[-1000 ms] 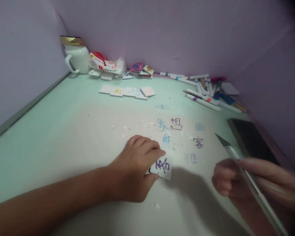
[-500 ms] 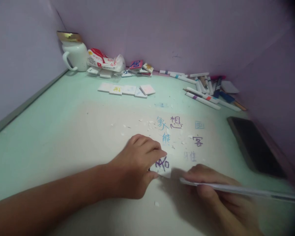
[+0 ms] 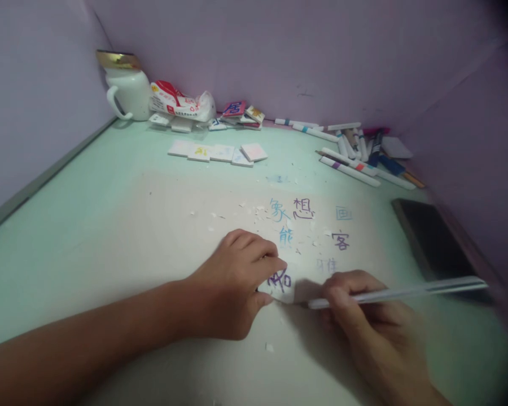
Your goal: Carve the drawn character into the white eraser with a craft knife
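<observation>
Ringing the work area, a white mug (image 3: 133, 97) with a gold-coloured object (image 3: 118, 59) at its top, a red-and-white plastic packet (image 3: 175, 101) and a pile of small lettered cards (image 3: 235, 108) sit along the far edge of the pale green table (image 3: 88, 169). Nearer, thin white tiles (image 3: 222, 152) lie in a partly overlapping row, white-barrelled markers (image 3: 349, 171) cluster at the far right, and a black smartphone (image 3: 432, 242) rests by the right wall. Handwritten characters (image 3: 302, 210) in blue and purple mark the table, with pale shavings (image 3: 268, 347) scattered both among them and on the near side. The white square tile (image 3: 281, 279) lies before the person, its purple character facing up; the left fingers hide part of it, so no longer side can be told. The slim craft knife (image 3: 398, 292) has its long axis nearly crosswise, working end leftward toward the tile's near right corner, rear end rightward, slightly higher in view and overlapping the phone. Whether its tip touches the tile cannot be told. The left hand (image 3: 239, 287), fingers curled, pinches the tile between thumb and forefinger against the table; the right hand (image 3: 364, 318) grips the knife between thumb and bent fingers near its working end.
</observation>
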### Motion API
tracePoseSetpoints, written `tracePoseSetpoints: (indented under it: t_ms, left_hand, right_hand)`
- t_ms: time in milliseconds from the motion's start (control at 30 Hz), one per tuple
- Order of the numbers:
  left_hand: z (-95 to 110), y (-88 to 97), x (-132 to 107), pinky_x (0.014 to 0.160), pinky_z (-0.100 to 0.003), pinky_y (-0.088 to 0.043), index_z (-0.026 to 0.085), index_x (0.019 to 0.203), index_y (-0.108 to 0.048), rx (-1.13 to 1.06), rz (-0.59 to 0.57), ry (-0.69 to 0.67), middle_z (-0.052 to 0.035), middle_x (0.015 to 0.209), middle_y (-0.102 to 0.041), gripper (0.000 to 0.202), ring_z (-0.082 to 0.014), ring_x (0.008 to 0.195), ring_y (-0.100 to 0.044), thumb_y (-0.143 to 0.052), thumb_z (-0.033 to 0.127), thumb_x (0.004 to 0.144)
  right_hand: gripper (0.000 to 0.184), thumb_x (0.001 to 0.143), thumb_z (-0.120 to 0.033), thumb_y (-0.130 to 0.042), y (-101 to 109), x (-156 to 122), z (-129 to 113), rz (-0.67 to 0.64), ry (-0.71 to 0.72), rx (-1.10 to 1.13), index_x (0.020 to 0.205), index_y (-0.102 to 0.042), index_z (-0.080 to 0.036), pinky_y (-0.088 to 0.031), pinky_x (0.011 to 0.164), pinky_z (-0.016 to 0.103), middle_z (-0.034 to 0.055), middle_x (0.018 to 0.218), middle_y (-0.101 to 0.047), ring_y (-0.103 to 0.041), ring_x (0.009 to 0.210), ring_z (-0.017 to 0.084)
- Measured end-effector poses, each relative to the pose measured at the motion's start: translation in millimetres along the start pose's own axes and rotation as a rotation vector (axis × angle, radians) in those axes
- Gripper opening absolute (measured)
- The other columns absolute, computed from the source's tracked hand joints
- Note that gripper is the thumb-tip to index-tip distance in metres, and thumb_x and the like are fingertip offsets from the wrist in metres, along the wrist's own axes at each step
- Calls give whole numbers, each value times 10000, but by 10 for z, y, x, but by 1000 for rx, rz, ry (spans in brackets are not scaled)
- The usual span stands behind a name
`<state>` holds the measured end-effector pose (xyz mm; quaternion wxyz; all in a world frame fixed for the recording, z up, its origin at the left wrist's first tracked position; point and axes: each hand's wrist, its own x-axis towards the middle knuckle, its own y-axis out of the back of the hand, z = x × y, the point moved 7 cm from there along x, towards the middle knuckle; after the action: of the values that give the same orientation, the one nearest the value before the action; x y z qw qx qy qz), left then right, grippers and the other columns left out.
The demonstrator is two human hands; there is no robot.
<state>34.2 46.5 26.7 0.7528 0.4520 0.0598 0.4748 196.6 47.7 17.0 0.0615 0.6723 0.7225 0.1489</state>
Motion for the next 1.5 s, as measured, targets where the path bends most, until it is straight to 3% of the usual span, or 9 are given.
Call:
tracePoseSetpoints:
  t_ms: [200,300,633,1033,1233,1400,1500]
  left_hand:
    - [7,-1,15,918,-467,-383,114,1090,-567,4,-20,1,-128,1057,-580,311,-251,987,-501,-527,115,782]
    - [7,3,11,921,-467,-381,111,1088,-565,7,-15,-2,-129,1058,-580,312,-250,988,-504,-526,110,778]
    - [10,1,13,926,-462,-378,126,1082,-564,5,-20,1,-125,1065,-584,307,-252,990,-511,-530,125,777]
    - [8,-15,19,905,-468,-391,124,1076,-581,21,-29,-11,-123,1045,-587,308,-251,970,-507,-511,98,777]
    - [20,-5,22,910,-454,-386,108,1074,-586,25,-25,-11,-122,1039,-578,312,-249,968,-510,-539,96,766]
    - [13,-4,21,904,-463,-391,117,1071,-579,27,-14,-9,-125,1049,-585,306,-252,973,-511,-528,99,770]
    - [6,-8,20,895,-469,-393,125,1063,-582,24,-12,-8,-128,1048,-591,299,-255,966,-514,-524,110,769]
  right_hand:
    - [140,882,-153,-539,-145,74,-181,-209,315,-38,878,-632,-257,-396,534,193,-43,717,-605,-535,607,84]
    - [129,888,-129,-523,-184,78,-191,-297,379,-76,888,-603,-229,-399,540,200,-31,725,-588,-532,616,84]
    - [108,896,-139,-510,-221,65,-210,-325,421,-130,870,-582,-214,-404,527,231,-15,705,-578,-528,593,105]
    - [138,872,-110,-515,-170,47,-210,-267,432,-161,870,-591,-225,-410,507,246,-5,708,-599,-558,585,122]
    - [141,871,-131,-521,-92,41,-206,-117,366,-123,834,-603,-239,-420,516,260,2,702,-601,-568,603,139]
    - [132,869,-118,-539,-160,17,-221,-270,406,-212,885,-604,-232,-438,513,248,0,714,-624,-579,589,127]
    - [119,874,-128,-530,-140,12,-224,-285,397,-196,865,-595,-227,-424,492,245,-9,677,-605,-553,549,118]
